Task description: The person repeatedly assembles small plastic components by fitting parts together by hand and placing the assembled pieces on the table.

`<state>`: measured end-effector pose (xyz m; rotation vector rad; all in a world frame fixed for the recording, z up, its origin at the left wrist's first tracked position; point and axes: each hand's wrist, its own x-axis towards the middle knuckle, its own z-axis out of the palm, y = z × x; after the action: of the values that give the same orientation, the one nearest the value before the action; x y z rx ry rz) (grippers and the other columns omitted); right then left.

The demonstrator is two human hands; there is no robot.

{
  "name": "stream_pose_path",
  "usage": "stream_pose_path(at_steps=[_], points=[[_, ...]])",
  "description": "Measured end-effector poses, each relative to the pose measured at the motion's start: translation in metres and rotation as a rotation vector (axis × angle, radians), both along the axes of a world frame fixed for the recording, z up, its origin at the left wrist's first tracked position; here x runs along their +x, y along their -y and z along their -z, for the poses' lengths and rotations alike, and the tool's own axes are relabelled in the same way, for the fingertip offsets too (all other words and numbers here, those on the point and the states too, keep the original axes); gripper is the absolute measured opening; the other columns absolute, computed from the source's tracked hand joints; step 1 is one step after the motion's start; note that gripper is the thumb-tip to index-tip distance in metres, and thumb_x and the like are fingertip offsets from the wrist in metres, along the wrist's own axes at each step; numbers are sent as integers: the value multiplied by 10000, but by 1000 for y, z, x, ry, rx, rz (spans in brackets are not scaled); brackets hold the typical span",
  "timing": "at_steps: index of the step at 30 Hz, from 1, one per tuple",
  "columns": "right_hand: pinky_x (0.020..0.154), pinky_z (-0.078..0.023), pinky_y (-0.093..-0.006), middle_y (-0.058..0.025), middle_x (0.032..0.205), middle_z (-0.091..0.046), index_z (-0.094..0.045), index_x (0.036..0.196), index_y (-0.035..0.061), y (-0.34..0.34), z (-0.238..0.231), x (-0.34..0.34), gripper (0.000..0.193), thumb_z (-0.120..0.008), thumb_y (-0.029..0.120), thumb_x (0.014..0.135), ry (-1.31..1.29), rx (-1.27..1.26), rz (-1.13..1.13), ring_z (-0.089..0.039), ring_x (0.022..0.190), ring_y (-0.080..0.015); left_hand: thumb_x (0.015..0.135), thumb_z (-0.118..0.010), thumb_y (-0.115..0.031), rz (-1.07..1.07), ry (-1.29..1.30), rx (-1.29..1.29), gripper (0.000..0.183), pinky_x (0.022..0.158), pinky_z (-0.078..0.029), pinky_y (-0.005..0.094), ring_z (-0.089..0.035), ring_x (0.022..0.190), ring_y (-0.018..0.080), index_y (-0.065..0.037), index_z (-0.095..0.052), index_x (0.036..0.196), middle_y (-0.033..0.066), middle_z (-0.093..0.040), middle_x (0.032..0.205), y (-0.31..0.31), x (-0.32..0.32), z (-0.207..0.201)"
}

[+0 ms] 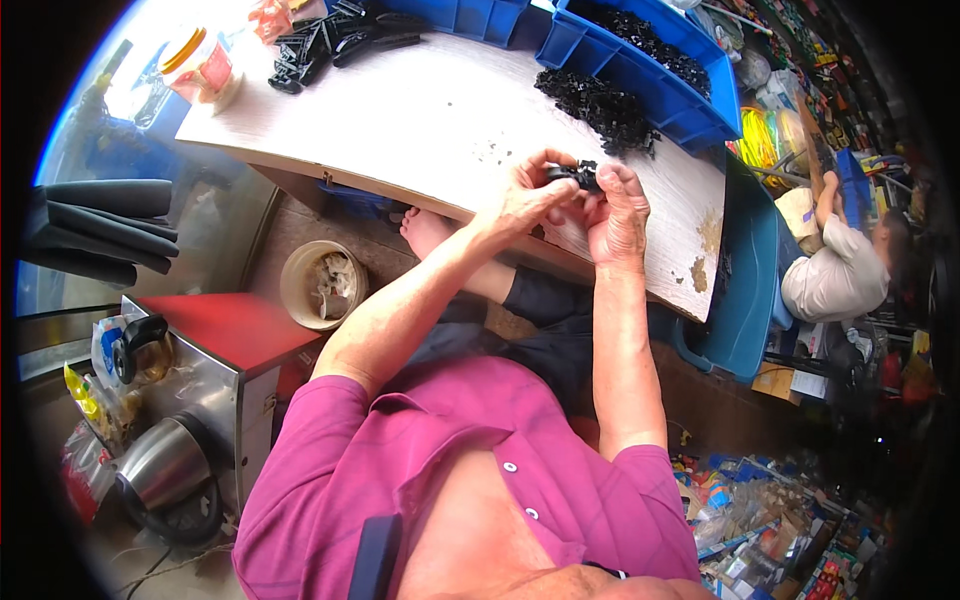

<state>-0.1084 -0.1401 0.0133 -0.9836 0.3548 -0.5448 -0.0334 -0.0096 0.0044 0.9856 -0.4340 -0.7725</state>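
Note:
Over the front part of the pale table (440,110), both my hands come together around a small black plastic part (577,176). My left hand (530,193) grips its left end between thumb and fingers. At the other end, my right hand (618,215) closes thumb and fingertips on it. The part's exact shape is partly hidden by the fingers. Just beyond my hands lies a heap of small black pieces (600,110). Longer black plastic parts (335,45) are piled at the table's far left.
Blue bins (690,110) stand along the table's far side, one holding more black pieces. A jar (195,65) sits at the left corner. A teal tub (740,290) is right of the table, a bucket (290,285) below left. Another person (840,270) sits at far right.

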Motion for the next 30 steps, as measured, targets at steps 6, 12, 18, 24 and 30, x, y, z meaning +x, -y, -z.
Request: stream_pose_path(at_steps=[6,12,18,24,30], points=[[553,-528,-244,-23,722,-640,-648,873,65,-1,2,-4,75,-705,59,824,-26,20,-22,-522,508,-69,839,-668,-160,28,-19,15,310,500,-453,214,-576,610,59,-77,-587,1127,12,-642,815,1,-1,-8],[527,-506,-238,-19,731,-642,-641,861,60,7,7,-5,76,-707,56,824,-34,-16,-41,-509,500,-64,850,-652,-139,-18,-15,46,241,548,-484,207,-590,646,63,-39,-604,1065,28,-644,819,8,2,-3],[451,-408,-207,3,669,-585,-622,906,68,7,10,-5,127,-715,87,821,-93,-64,-4,-435,444,-57,866,-658,-154,-116,-77,121,141,491,-485,194,-552,547,66,-31,-591,883,29,-604,710,24,2,0],[413,-388,-233,1,696,-563,-612,875,67,2,-7,-7,210,-692,260,851,-259,-157,-90,-430,427,-83,850,-662,-146,-150,-140,42,128,485,-489,196,-546,526,65,-41,-589,847,22,-590,691,20,5,5],[351,-348,-230,21,630,-503,-607,790,69,-10,4,-4,299,-669,350,868,-246,-315,9,-434,427,-71,846,-652,-157,-98,-134,39,123,480,-491,201,-550,516,60,-46,-599,854,21,-594,683,11,4,-1]])
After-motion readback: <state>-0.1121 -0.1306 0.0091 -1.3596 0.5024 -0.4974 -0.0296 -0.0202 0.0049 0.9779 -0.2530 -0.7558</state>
